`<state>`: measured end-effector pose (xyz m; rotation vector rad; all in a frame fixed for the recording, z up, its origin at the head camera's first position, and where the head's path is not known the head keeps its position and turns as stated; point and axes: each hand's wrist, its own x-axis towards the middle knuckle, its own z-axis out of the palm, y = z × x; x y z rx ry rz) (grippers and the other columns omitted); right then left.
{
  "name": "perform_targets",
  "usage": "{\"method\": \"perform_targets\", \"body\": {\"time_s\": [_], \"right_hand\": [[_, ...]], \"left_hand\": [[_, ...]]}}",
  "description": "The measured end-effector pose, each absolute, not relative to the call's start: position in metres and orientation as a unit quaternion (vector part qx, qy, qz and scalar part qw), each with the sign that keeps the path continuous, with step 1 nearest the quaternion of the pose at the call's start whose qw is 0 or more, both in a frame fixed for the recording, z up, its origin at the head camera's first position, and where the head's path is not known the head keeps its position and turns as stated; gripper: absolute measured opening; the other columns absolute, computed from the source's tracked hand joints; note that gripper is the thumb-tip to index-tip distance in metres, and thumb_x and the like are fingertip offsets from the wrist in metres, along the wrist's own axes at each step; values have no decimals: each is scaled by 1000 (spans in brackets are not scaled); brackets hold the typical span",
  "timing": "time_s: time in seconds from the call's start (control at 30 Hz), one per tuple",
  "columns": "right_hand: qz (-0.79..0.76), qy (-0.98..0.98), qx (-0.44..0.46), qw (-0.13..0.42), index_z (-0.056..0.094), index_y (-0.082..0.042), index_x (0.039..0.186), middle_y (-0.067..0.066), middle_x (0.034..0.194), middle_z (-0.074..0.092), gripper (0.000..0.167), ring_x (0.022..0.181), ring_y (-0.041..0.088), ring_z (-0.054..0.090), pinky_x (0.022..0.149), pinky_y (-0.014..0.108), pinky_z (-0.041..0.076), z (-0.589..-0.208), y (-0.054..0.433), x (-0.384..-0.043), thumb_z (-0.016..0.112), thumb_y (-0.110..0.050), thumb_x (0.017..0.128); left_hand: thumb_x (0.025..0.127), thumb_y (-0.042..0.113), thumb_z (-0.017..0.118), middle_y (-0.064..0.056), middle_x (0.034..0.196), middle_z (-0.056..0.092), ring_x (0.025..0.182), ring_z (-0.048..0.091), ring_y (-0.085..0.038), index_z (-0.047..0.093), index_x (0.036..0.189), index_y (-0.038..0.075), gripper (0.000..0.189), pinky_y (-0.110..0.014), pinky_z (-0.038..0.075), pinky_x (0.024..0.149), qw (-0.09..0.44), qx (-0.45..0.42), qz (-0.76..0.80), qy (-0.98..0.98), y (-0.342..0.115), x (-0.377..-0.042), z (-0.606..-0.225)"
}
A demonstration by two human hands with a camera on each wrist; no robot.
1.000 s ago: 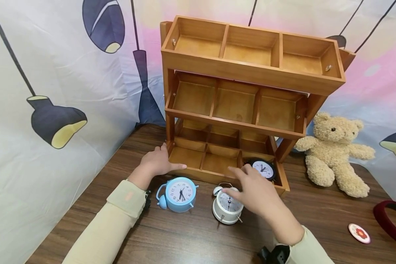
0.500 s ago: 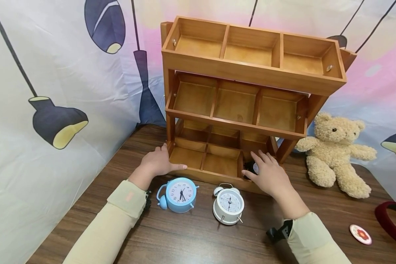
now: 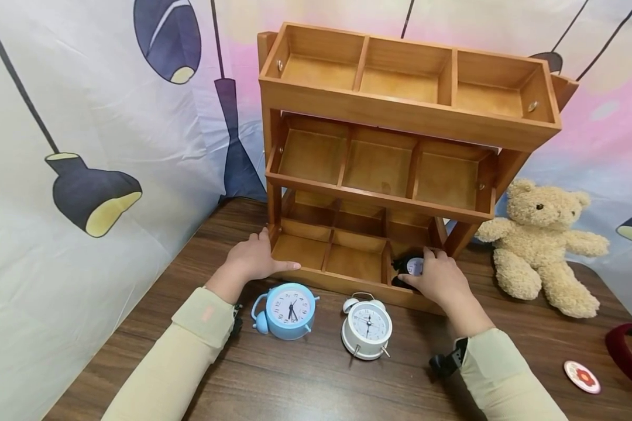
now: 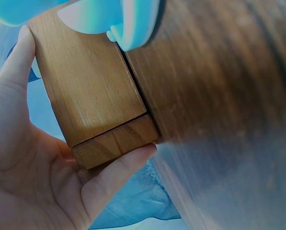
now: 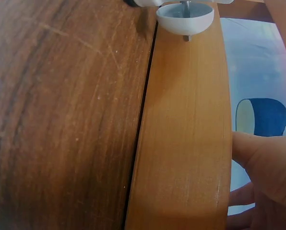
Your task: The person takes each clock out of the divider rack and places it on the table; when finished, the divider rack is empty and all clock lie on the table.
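My left hand [image 3: 250,257] grips the lower left end of a brown wooden shelf rack [image 3: 400,114], thumb along its front. In the left wrist view, fingers and thumb [image 4: 119,175] bend round the wooden corner. My right hand [image 3: 442,278] holds a small black alarm clock [image 3: 414,266] in the bottom tier's right compartment, covering part of its white face. The right wrist view shows that hand [image 5: 265,177] behind the front board, with the clock hidden. A blue alarm clock [image 3: 291,311] and a white alarm clock [image 3: 368,327] stand on the table before the rack.
A beige teddy bear [image 3: 542,245] sits right of the rack. A round badge with a red flower [image 3: 581,376] and a dark red headband [image 3: 629,356] lie at the table's [image 3: 305,386] right. A printed cloth [image 3: 95,88] hangs behind.
My right hand has moved from above the white clock to the right, down into the right compartment, taking hold of the black clock. My left hand has stayed on the rack.
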<state>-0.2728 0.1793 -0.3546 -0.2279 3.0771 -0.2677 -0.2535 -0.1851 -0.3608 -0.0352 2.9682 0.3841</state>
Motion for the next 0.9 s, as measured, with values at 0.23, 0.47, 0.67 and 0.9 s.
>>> {"method": "perform_targets", "body": {"time_s": [0.23, 0.47, 0.67, 0.9], "right_hand": [[-69, 995, -73, 27, 41, 14, 141, 41, 133, 43, 90, 117, 57, 49, 93, 62, 44, -355, 180, -275, 72, -50, 86], [-79, 992, -94, 17, 50, 11, 137, 41, 127, 48, 83, 113, 57, 50, 92, 62, 44, -354, 181, -276, 74, -48, 84], [-77, 992, -101, 18, 54, 12, 133, 41, 125, 49, 78, 111, 56, 52, 90, 62, 45, -354, 182, -276, 74, -46, 85], [-59, 992, -104, 30, 52, 12, 135, 42, 125, 49, 79, 114, 58, 49, 91, 63, 44, -348, 181, -275, 72, -48, 87]], "left_hand": [[79, 79, 59, -38, 152, 27, 127, 44, -55, 14, 153, -11, 125, -63, 41, 98, 73, -12, 129, 989, -184, -253, -359], [79, 79, 60, -38, 151, 28, 127, 44, -55, 15, 153, -12, 125, -63, 41, 99, 74, -13, 132, 988, -184, -253, -359], [78, 79, 60, -38, 152, 27, 128, 44, -55, 14, 153, -12, 126, -62, 41, 99, 78, -14, 134, 988, -184, -252, -358], [79, 78, 60, -38, 152, 27, 129, 43, -54, 14, 153, -12, 125, -61, 41, 100, 78, -14, 132, 988, -185, -251, -358]]}}
